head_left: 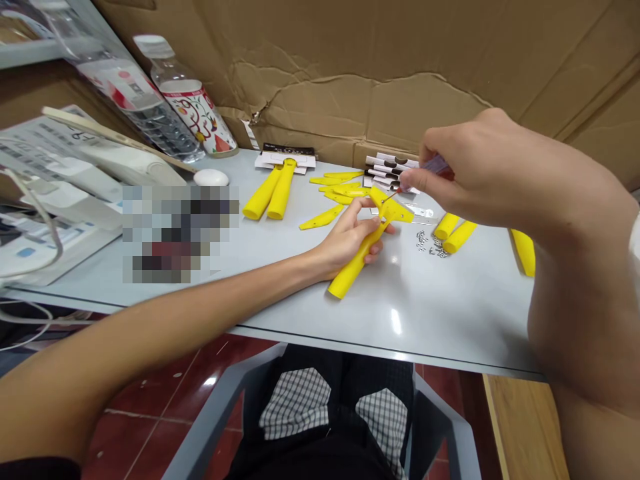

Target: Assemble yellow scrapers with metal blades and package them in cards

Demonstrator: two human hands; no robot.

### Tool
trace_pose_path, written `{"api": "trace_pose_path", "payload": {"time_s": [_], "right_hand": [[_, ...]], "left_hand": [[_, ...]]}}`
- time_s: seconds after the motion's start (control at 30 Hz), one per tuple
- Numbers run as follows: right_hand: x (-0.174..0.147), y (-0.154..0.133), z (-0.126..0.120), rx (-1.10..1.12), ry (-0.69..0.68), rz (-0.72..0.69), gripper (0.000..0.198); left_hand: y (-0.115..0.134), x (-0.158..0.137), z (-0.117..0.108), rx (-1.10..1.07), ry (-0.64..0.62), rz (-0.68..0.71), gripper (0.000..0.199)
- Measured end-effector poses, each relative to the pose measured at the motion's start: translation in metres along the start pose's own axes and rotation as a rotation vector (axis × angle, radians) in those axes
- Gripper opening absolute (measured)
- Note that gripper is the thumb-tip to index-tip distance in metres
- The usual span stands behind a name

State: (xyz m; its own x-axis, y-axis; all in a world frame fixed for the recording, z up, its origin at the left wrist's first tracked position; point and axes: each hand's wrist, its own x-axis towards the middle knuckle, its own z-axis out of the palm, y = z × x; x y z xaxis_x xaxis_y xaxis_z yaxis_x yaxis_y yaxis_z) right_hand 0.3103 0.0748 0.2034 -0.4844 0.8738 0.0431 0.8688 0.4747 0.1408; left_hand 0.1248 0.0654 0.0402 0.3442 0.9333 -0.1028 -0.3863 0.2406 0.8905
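My left hand is wrapped round a yellow plastic scraper, its wide T-shaped head pointing away from me. In my right hand is a screwdriver with a see-through handle, gripped from above. Its thin shaft slants down to a screw on the scraper's head. Right of the scraper lie small loose screws in a scattered pile. Thin metal strips rest just behind them. Several flat yellow pieces lie beyond my left hand.
Two yellow handles lean on a stack of cards at the back. More yellow handles lie to the right. Two bottles, white boxes and a white oval object stand left. Cardboard walls the back.
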Motion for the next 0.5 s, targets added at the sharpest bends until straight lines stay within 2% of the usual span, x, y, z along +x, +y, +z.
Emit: {"api": "trace_pose_path", "payload": {"time_s": [0.23, 0.5], "right_hand": [[-0.006, 0.003, 0.0, 0.116, -0.044, -0.009, 0.039], [0.003, 0.008, 0.012, -0.005, 0.112, -0.045, 0.033]], "left_hand": [[0.0, 0.0, -0.001, -0.016, -0.001, 0.002, 0.031], [0.002, 0.001, 0.001, -0.015, 0.035, -0.017, 0.022]]}}
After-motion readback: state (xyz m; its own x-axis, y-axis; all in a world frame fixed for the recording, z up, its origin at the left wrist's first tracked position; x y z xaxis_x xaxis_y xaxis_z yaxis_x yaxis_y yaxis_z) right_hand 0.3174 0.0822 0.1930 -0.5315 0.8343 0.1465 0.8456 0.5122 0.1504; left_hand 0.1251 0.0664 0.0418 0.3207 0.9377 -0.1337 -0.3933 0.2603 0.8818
